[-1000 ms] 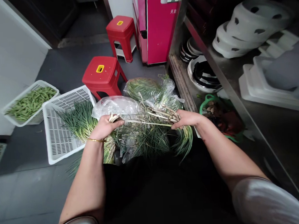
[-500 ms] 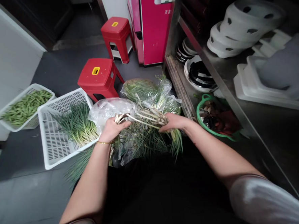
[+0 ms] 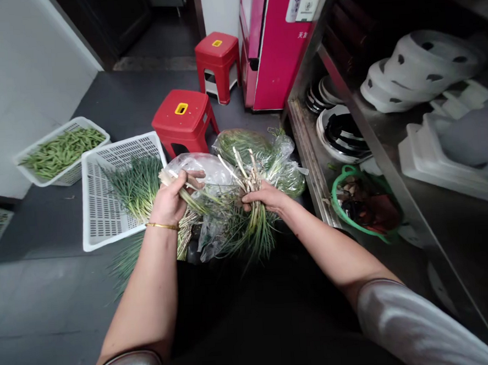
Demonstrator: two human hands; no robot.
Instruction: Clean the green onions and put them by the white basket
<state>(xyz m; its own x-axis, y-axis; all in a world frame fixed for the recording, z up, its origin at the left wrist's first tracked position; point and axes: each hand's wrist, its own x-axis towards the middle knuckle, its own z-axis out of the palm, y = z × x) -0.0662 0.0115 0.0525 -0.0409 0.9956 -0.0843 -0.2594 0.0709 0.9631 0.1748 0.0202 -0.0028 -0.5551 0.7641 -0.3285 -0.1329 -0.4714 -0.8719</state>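
My right hand [image 3: 265,196] is closed round a bunch of green chives [image 3: 253,226], pale root ends up and leaves hanging down. My left hand [image 3: 174,199], a thin gold bangle on its wrist, grips a few separate chive stalks [image 3: 191,199] by their pale ends. Both hands hover over clear plastic bags of chives [image 3: 267,153] on the floor in front of me. A white perforated basket [image 3: 105,213] to the left holds a layer of sorted chives [image 3: 139,183].
A second white basket [image 3: 41,175] with green beans stands at the far left by the wall. Two red stools [image 3: 182,117] stand ahead, with a pink cabinet [image 3: 279,53] behind. At right a steel shelf [image 3: 313,162] carries plates, a green basket [image 3: 354,220] and white trays.
The right hand has turned its bunch from lying sideways to upright. The left hand has pulled a few stalks away to the left. The camera has shifted a little.
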